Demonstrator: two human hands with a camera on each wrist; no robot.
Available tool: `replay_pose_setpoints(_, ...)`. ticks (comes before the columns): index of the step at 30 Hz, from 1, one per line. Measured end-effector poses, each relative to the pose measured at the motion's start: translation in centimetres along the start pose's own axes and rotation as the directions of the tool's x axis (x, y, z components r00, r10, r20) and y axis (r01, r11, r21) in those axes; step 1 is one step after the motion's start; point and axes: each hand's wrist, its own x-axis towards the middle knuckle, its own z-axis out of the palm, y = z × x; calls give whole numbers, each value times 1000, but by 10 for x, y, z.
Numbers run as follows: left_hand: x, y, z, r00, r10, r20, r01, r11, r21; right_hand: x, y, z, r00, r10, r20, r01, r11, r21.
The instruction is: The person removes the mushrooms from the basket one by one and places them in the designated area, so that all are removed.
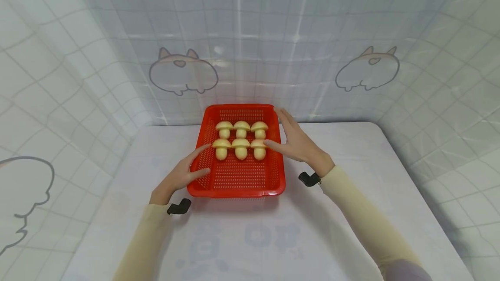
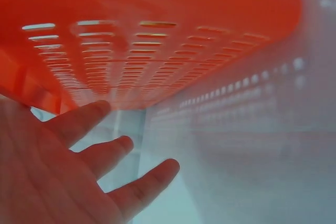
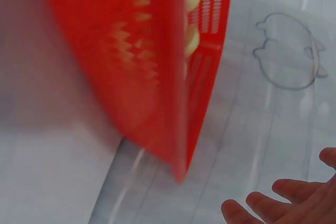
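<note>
Mushrooms (image 1: 241, 143) lie in the red basket (image 1: 240, 179) at the table's (image 1: 332, 237) far middle, where we seem to be positioning it, left hand (image 1: 180, 175) and right hand (image 1: 300, 142) spread at its sides, clasping nothing, so any lift would call for both to close on it.

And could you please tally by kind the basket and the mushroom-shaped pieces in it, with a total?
Red basket: 1
Pale yellow mushroom-shaped pieces: 6
Total: 7
</note>
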Motion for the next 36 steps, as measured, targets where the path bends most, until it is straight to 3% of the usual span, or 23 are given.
replay_pose_setpoints(5, 2, 4, -4, 999, -36, 18, 35, 999, 14, 19, -16, 9, 998, -61, 6, 61, 997, 53)
replay_pose_setpoints(11, 4, 7, -6, 996, -81, 44, 83, 996, -42, 30, -33, 24, 998, -50, 45, 42, 987, 154)
replay_pose_setpoints(15, 4, 2, -5, 997, -60, 45, 64, 994, -90, 36, -40, 35, 997, -29, 76, 14, 981, 195)
replay_pose_setpoints(20, 7, -2, -3, 999, -28, 38, 35, 983, -180, 45, -38, 49, 993, -57, 101, 38, 983, 180)
replay_pose_setpoints(27, 11, -6, -2, 1000, -10, 24, 16, 962, -273, 55, -36, 72, 990, -36, 136, 11, 984, 177)
replay_pose_setpoints(33, 14, -8, -4, 1000, -19, 4, 20, 981, -195, 61, -39, 85, 992, -9, 124, -19, 976, 218)
replay_pose_setpoints(36, 14, -9, -5, 1000, -25, -9, 23, 986, -166, 61, -39, 89, 987, 1, 159, -41, 969, 245)
